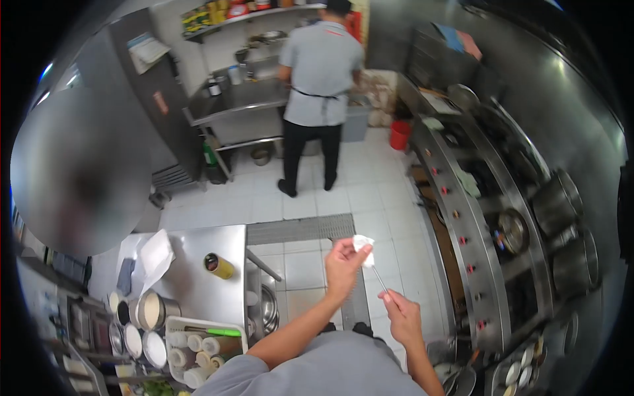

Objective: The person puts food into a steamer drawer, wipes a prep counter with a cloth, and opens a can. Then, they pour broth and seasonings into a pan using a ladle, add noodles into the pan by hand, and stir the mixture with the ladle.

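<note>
Near the middle of the head view, my left hand (342, 264) pinches a crumpled white paper or cloth (363, 249). Below it and to the right, my right hand (401, 315) grips the lower end of a thin metal rod-like utensil (381, 280). The utensil's upper end meets the white piece, which hides its tip. Both hands are held in the air in front of my body, above the tiled floor.
A steel table (218, 247) at the left bears a yellow can (218, 266) and a tub of bottles (246, 330). A stove (456, 198) stands at the right. A person (323, 72) faces the back counter (244, 96). A red bucket (399, 135) is on the floor.
</note>
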`<state>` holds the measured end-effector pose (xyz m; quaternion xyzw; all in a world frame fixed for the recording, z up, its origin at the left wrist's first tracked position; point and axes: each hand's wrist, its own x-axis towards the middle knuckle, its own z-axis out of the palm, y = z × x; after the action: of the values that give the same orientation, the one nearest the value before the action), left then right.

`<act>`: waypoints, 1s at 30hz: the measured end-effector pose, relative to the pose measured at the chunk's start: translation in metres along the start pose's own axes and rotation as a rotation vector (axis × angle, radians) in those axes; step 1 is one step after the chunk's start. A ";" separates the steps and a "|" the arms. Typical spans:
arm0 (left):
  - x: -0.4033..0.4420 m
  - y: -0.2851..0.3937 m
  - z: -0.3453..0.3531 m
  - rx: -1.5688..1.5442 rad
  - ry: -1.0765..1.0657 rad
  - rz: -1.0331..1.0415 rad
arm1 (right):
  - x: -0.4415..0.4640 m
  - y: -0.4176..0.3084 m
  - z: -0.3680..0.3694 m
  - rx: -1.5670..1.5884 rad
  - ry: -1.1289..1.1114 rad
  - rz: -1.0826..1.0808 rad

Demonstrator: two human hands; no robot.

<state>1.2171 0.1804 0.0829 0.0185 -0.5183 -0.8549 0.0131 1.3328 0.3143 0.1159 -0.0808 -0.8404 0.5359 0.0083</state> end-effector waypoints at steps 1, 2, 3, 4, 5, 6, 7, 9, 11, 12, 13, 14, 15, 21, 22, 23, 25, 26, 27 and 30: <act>-0.002 0.000 -0.002 -0.002 0.036 0.042 | 0.001 -0.001 0.002 -0.001 -0.038 -0.040; -0.006 -0.002 -0.005 -0.075 0.016 -0.001 | 0.001 0.001 0.003 0.054 0.007 -0.001; -0.006 0.001 -0.005 -0.148 -0.004 -0.038 | 0.004 0.001 0.004 0.109 0.047 0.037; -0.007 0.005 -0.005 -0.151 0.037 0.002 | 0.004 -0.001 0.003 0.106 0.000 0.004; -0.012 0.018 -0.001 -0.240 -0.038 -0.009 | 0.005 -0.004 0.001 0.151 0.011 0.029; -0.013 0.025 -0.001 -0.326 -0.113 -0.015 | 0.006 -0.006 -0.001 0.196 0.016 0.057; -0.010 0.023 -0.005 -0.326 -0.062 0.031 | 0.007 -0.005 -0.003 0.189 -0.047 0.028; -0.004 0.015 -0.018 -0.240 -0.197 0.035 | 0.010 0.002 -0.004 0.171 -0.082 0.038; -0.001 0.012 -0.023 -0.175 -0.147 0.077 | 0.012 0.015 -0.002 0.114 -0.107 -0.048; 0.000 0.013 -0.024 -0.114 -0.150 0.075 | 0.014 0.015 0.000 0.067 -0.068 -0.107; 0.001 0.013 -0.026 -0.115 -0.116 0.091 | 0.014 0.013 0.003 0.106 -0.070 -0.101; 0.000 0.015 -0.025 -0.077 -0.057 0.100 | 0.014 0.007 0.004 0.101 -0.098 -0.107; 0.001 0.016 -0.024 -0.038 -0.005 0.110 | 0.015 -0.001 0.006 0.090 -0.133 -0.079; 0.007 0.012 -0.018 -0.335 -0.027 0.041 | 0.025 -0.019 0.016 0.072 -0.146 -0.075; 0.003 0.010 -0.017 -0.340 -0.020 0.037 | 0.031 -0.017 0.017 0.101 -0.142 -0.063; 0.000 0.008 -0.015 -0.371 -0.027 -0.037 | 0.036 -0.014 0.020 0.098 -0.143 -0.057; -0.005 0.002 -0.012 -0.400 -0.040 -0.132 | 0.043 -0.005 0.028 0.087 -0.061 -0.082; -0.010 -0.004 -0.009 -0.280 -0.020 -0.130 | 0.050 -0.001 0.035 0.092 -0.030 -0.126; -0.019 -0.016 0.000 -0.168 -0.024 -0.152 | 0.054 0.003 0.038 0.083 0.024 -0.150; -0.007 -0.012 -0.010 -0.126 -0.108 -0.041 | 0.061 0.014 0.038 0.367 -0.061 0.020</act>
<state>1.2246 0.1774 0.0678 -0.0178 -0.4628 -0.8857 -0.0315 1.2706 0.2948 0.0824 -0.0701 -0.7275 0.6825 -0.0078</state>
